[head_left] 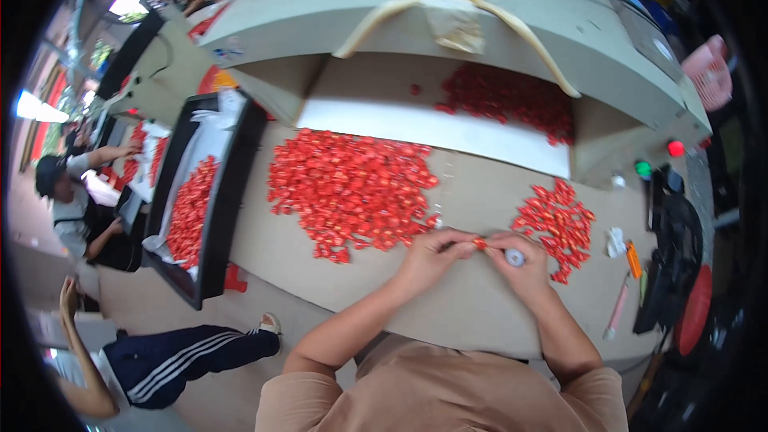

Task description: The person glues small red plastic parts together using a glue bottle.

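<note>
Small red piece (480, 244): pinched between the fingertips of both hands, just above the near edge of the surface (480, 304). Left hand (432, 254): fingers closed on the piece from the left. Right hand (520, 260): fingers closed on the piece from the right, with a small white round-ended object (514, 257) tucked against the palm. Large heap of red pieces (352, 192): just beyond the left hand. Smaller heap of red pieces (560, 224): just beyond the right hand. Black tray (232, 192): left of the large heap, lined white and holding more red pieces. Pink pen (618, 308) and orange marker (633, 259): right of the smaller heap.
</note>
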{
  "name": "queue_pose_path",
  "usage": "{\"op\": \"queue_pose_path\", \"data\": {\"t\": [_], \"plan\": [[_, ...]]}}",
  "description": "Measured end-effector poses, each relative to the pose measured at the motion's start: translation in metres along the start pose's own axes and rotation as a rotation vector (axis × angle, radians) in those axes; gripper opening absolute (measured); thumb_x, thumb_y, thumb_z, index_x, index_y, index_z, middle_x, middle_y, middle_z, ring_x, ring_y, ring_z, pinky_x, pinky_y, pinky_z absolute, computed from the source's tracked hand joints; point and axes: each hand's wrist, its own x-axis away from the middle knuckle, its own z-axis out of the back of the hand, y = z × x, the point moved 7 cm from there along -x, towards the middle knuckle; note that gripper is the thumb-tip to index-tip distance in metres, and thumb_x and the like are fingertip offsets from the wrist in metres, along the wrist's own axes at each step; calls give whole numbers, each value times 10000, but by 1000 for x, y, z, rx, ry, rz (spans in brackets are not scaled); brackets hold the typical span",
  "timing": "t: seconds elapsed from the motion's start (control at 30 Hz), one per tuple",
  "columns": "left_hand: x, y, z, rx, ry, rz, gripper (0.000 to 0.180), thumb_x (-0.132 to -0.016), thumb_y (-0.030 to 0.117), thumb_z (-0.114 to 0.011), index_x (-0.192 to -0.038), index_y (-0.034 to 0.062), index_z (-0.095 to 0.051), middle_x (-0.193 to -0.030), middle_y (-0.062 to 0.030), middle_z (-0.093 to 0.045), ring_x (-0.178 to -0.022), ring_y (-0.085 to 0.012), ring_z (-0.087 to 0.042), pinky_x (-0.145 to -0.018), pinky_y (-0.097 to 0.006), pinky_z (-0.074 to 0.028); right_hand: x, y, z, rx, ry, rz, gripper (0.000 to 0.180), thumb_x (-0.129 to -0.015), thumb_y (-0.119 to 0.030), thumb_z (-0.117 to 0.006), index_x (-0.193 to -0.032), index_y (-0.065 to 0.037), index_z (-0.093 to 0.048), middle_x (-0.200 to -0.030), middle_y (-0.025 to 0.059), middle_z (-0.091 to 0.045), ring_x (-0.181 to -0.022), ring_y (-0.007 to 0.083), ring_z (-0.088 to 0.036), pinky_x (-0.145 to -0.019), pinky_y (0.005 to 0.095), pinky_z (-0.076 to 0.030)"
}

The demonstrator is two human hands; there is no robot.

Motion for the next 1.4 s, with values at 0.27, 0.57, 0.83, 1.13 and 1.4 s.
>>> {"op": "queue_pose_path", "data": {"t": [0.27,0.57,0.83,1.13,1.4], "plan": [[-3,2,-8,201,29,59,249,-926,105,-627,-1142,-17,-645,-1012,-66,-685,-891,-109,-649,-806,-245,-533,1,7,4,-109,147,-206,145,-798,16,-723,-937,-19,-705,-927,102,-698,-846,154,-659,-761,278,-523],[-6,1,-4,195,42,74,228,-924,109,-633,-1116,-9,-664,-965,-59,-696,-830,-98,-648,-767,-242,-546,-2,14,-2,-250,14,-235,145,-814,3,-710,-955,-28,-701,-956,66,-707,-850,123,-658,-758,254,-519],[-2,-2,-3,83,48,55,181,-903,54,-644,-1067,-13,-682,-993,-70,-701,-859,-113,-654,-776,-252,-544,1,12,0,-194,3,-135,150,-793,14,-727,-936,-23,-703,-937,82,-706,-853,151,-669,-752,268,-527],[0,-4,1,49,39,-16,170,-907,78,-648,-1052,-1,-688,-929,-50,-698,-834,-82,-639,-750,-237,-531,0,10,-6,-144,13,-138,147,-770,38,-737,-904,-11,-701,-907,101,-700,-827,158,-658,-743,267,-515],[-3,-7,-9,110,-13,-103,139,-913,103,-647,-1007,9,-687,-869,-30,-675,-762,-68,-606,-694,-242,-517,13,22,-4,-117,27,-122,100,-824,63,-670,-914,21,-656,-935,105,-660,-897,183,-613,-834,295,-479]]}}
